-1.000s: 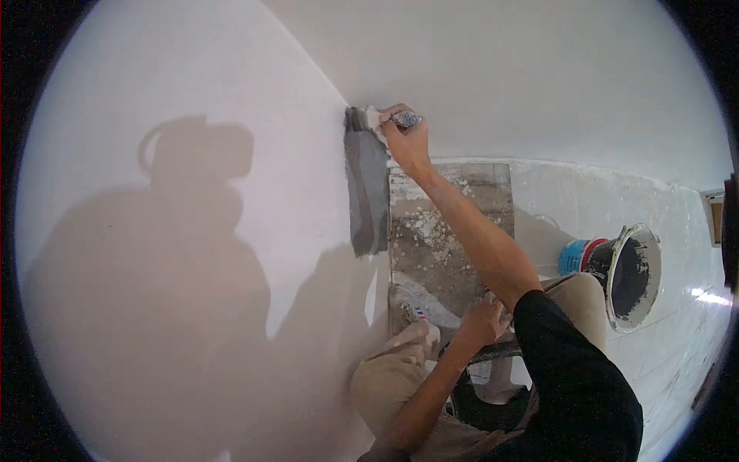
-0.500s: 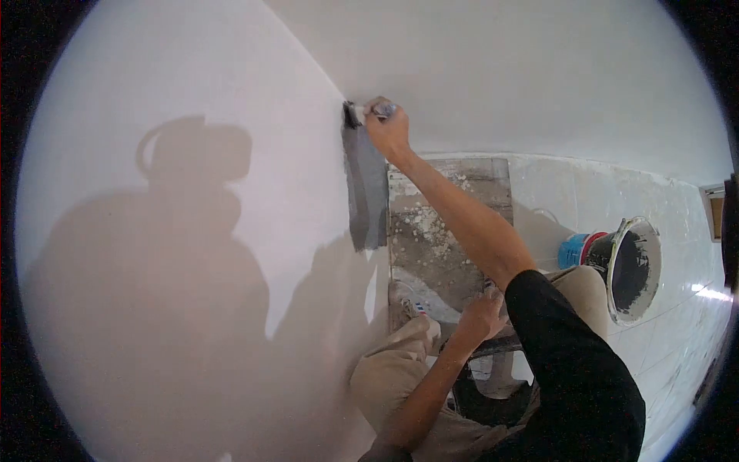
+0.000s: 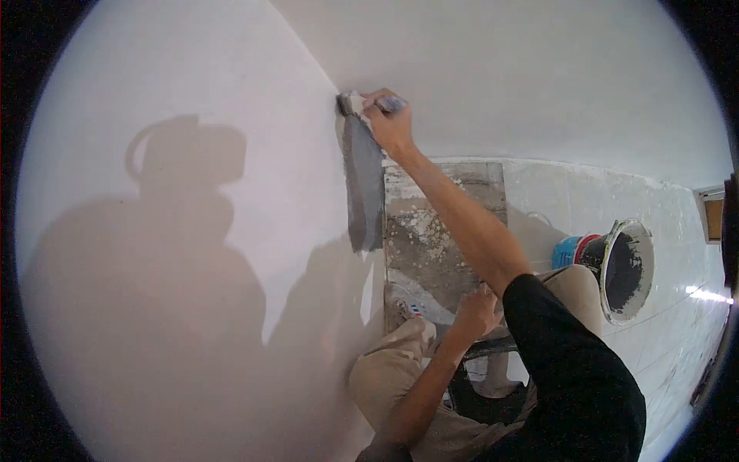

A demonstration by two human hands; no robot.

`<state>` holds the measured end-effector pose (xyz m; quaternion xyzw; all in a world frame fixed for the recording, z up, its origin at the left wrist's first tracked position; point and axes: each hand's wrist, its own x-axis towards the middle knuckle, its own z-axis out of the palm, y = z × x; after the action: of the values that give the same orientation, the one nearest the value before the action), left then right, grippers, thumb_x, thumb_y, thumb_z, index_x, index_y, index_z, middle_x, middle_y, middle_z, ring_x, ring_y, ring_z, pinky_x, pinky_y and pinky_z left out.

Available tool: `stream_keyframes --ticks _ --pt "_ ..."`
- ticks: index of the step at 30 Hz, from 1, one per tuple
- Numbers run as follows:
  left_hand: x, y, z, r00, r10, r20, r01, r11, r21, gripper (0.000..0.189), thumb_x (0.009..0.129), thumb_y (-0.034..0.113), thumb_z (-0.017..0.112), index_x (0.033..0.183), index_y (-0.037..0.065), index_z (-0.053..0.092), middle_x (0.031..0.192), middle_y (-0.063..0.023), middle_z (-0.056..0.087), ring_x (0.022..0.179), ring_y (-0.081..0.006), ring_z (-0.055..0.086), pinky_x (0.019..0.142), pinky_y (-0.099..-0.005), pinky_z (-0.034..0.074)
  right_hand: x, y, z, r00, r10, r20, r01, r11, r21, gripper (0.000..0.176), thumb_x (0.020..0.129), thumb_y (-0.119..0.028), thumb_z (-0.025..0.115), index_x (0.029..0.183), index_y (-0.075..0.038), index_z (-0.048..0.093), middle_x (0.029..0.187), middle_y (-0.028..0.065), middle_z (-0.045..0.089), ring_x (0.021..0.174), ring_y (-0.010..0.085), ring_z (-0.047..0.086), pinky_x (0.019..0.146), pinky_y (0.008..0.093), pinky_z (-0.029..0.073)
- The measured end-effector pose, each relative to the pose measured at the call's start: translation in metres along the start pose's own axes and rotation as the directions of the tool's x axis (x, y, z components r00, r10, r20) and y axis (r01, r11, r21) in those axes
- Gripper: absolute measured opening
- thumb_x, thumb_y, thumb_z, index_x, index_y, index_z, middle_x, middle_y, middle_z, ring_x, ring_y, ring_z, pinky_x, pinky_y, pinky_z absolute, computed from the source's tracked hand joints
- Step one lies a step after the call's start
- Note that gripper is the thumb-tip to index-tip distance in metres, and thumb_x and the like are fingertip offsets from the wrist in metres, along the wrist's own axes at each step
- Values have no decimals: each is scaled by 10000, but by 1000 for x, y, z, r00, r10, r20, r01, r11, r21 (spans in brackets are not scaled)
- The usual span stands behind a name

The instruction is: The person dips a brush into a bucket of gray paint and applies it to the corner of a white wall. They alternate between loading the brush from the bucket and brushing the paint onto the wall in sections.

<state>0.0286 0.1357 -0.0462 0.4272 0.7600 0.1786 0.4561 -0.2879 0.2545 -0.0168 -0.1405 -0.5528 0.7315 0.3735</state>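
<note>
The right hand (image 3: 391, 127) has crept slightly higher up the wall (image 3: 192, 154) corner than half a second ago, fingers pinched around the brush (image 3: 350, 102), whose bristles press the wall just left of the knuckles. The grey stripe (image 3: 363, 185) below that hand now reaches a little further up. The left hand (image 3: 476, 312) stays curled low by the knee; whether it grips anything I cannot tell. A paint bucket (image 3: 625, 269) sits to its right.

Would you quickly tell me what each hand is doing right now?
Right hand: closed on a small grey-tipped paintbrush against the white wall.
Left hand: curled beside the beige-trousered knee; any hold cannot be told.
</note>
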Motion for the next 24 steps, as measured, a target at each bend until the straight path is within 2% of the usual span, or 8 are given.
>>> stream_keyframes --ticks 3,6,9,12,15,18,21,24 --pt "21 -37 61 959 210 -190 -214 977 2 444 860 311 596 1177 1 557 1215 -237 553 1068 -368 578 904 -468 469 -26 -1 -14 986 144 -79 -133 982 131 106 786 53 532 752 -18 602 757 66 641 676 113 577 600 249 462" --pt "2 -22 31 966 83 -245 -145 959 -245 416 866 311 582 1169 27 575 1215 -206 568 1105 -356 563 930 -466 453 -30 32 -12 961 202 -191 -240 949 -204 98 812 50 562 762 -23 603 823 97 662 699 125 599 643 246 501" --pt "-9 -18 14 972 14 -235 -89 947 -309 413 865 310 578 1181 45 575 1212 -186 581 1130 -351 549 950 -457 439 -23 21 3 984 158 -85 -163 985 -49 83 826 38 584 777 -28 591 851 85 651 700 130 606 638 255 515" --pt "-10 -18 9 982 51 -180 -93 968 -234 417 856 305 585 1182 45 578 1198 -183 595 1133 -359 545 955 -450 435 -39 -19 -13 961 246 -125 -193 922 335 81 822 38 590 782 -32 578 824 55 618 687 134 604 612 263 502" --pt "7 -53 67 908 170 -382 -243 958 -152 415 846 307 587 1172 49 589 1175 -187 606 1118 -370 549 944 -442 441 -59 -3 -28 937 291 -192 -275 956 105 78 826 46 580 797 -25 566 859 68 624 691 141 607 620 267 502" --pt "5 -31 43 966 84 -245 -117 985 -125 394 839 278 600 1164 56 597 1181 -183 606 1116 -368 552 935 -447 444 -65 26 -3 915 259 -311 -311 941 -133 76 851 43 574 822 -27 569 848 69 620 709 140 608 658 267 530" --pt "3 -42 43 969 93 -231 -123 985 -118 379 828 237 615 1161 57 599 1195 -171 606 1112 -361 558 944 -445 440 -73 0 -4 987 160 -18 -161 986 -34 64 864 32 569 842 -27 564 848 70 619 734 146 614 682 270 547" --pt "4 -30 29 994 1 -111 -11 996 -88 418 817 235 641 1189 56 577 1246 -182 573 1147 -369 531 965 -442 427 -103 -36 -32 948 302 -100 -268 927 262 62 855 19 577 822 -32 568 837 63 611 739 148 613 677 265 542"
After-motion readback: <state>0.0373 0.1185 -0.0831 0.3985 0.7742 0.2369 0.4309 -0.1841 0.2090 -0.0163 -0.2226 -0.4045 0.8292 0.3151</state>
